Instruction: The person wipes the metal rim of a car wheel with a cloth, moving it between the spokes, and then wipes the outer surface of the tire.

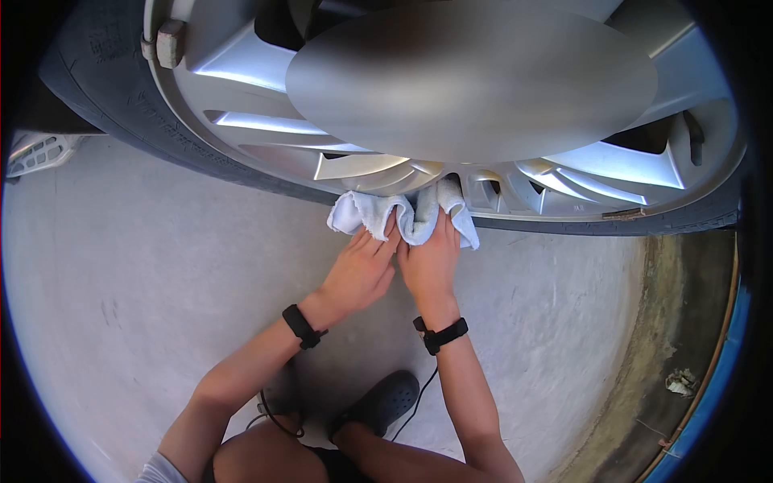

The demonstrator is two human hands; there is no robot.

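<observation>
A white cloth (366, 214) lies bunched against the lower part of a silver alloy wheel (266, 153), over its rim and the edge of the black tyre (173, 129). My left hand (360, 270) grips the cloth's left part, its fingertips tucked into the folds. Close beside it, my right hand (432, 259) presses the right part of the cloth up between the spokes, with the fingertips covered. Both wrists wear black bands. A blurred grey oval covers the wheel's middle.
Grey concrete floor (161, 266) spreads below the wheel. A dark shoe (389, 402) and thin black cables are near my knees. On the right run a dirty floor edge, a crumpled scrap (681, 382) and a blue strip (713, 386). A grey perforated object (40, 153) is at far left.
</observation>
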